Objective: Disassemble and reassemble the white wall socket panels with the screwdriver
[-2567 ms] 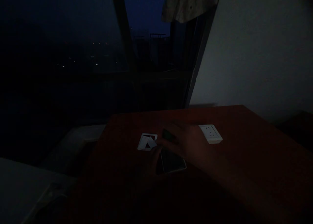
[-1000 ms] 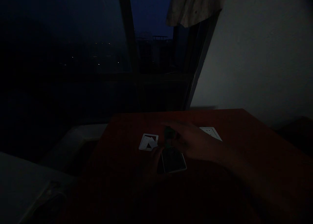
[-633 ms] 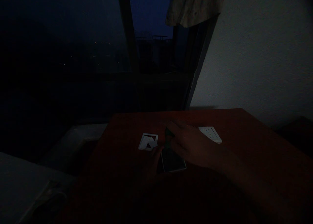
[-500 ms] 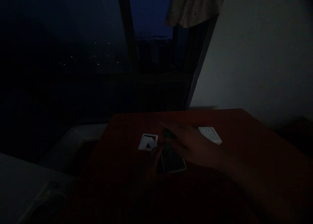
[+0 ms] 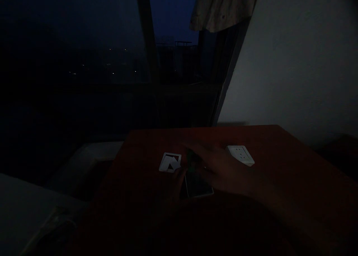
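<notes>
Deep shadow covers the table. A flat, dark rectangular box (image 5: 199, 187) with a thin pale rim lies near its middle. My left hand (image 5: 175, 185) is closed against the left side of this box, its fingertips by the far left corner; most of the hand is lost in the dark. Over the far end of the box, my right hand (image 5: 218, 166) is closed around a dark green object (image 5: 191, 161). The kind of this object is too dark to make out, and the fingers partly hide it.
A white frame (image 5: 161, 166) with loose white pieces inside lies to the left. A white wall socket (image 5: 242, 154) sits at the right on the reddish-brown table (image 5: 265, 136). Behind are a dark window (image 5: 112, 99), a short curtain (image 5: 220, 9) and a pale wall (image 5: 302, 62).
My right hand has turned slightly over the green object, its fingers now flatter across the top. The left hand and the box keep their places; the view has shifted very slightly.
</notes>
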Available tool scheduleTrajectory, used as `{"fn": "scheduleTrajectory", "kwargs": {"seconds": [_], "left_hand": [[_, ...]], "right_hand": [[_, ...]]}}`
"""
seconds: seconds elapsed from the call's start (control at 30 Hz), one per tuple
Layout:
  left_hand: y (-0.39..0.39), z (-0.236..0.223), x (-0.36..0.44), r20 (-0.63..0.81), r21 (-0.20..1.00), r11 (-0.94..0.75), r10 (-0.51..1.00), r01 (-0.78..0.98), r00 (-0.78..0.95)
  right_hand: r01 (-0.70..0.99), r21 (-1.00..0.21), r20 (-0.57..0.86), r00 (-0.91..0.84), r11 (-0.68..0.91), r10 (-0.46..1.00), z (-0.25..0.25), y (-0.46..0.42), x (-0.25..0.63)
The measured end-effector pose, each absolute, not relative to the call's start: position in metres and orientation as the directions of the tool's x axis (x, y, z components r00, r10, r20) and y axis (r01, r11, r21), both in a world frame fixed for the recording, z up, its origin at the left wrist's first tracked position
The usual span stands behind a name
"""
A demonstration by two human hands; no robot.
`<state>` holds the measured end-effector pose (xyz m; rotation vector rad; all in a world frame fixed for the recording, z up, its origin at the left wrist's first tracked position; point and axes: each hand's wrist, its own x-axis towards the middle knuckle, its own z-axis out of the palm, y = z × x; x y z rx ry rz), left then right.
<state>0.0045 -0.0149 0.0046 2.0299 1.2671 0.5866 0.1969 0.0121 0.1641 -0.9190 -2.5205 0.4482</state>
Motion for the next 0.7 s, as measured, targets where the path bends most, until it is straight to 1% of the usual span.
{"fn": "scheduleTrajectory", "kwargs": {"seconds": [0.07, 0.23, 0.37, 0.43, 0.47, 0.6, 0.63, 0.7], "left_hand": [[-0.015, 0.004, 0.005, 0.03, 0.724, -0.309, 0.907, 0.617, 0.419], [-0.015, -0.002, 0.006, 0.022, 0.717, -0.301, 0.911, 0.629, 0.411], [-0.015, -0.006, 0.006, 0.019, 0.704, -0.291, 0.92, 0.649, 0.391], [-0.015, -0.006, 0.005, 0.026, 0.698, -0.296, 0.92, 0.652, 0.39], [-0.015, -0.005, 0.005, 0.034, 0.7, -0.302, 0.919, 0.647, 0.393], [-0.015, -0.004, 0.006, 0.045, 0.714, -0.318, 0.91, 0.625, 0.412], [-0.014, -0.005, 0.006, 0.04, 0.717, -0.317, 0.908, 0.621, 0.417], [-0.014, -0.006, 0.005, 0.03, 0.712, -0.31, 0.91, 0.63, 0.414]], "right_hand": [[0.585, -0.401, 0.267, -0.662, 0.705, 0.701, 0.164, 0.012, 0.198], [0.764, -0.239, 0.331, -0.516, 0.599, 0.79, 0.155, 0.007, 0.188], [0.823, -0.179, 0.375, -0.45, 0.539, 0.811, 0.147, 0.003, 0.179], [0.817, -0.202, 0.361, -0.451, 0.54, 0.816, 0.148, 0.002, 0.179], [0.799, -0.237, 0.345, -0.462, 0.552, 0.817, 0.15, 0.002, 0.18], [0.617, -0.432, 0.315, -0.58, 0.658, 0.751, 0.158, 0.004, 0.192], [0.574, -0.457, 0.323, -0.605, 0.68, 0.728, 0.159, 0.005, 0.194], [0.533, -0.471, 0.343, -0.623, 0.703, 0.703, 0.159, 0.007, 0.198]]}}
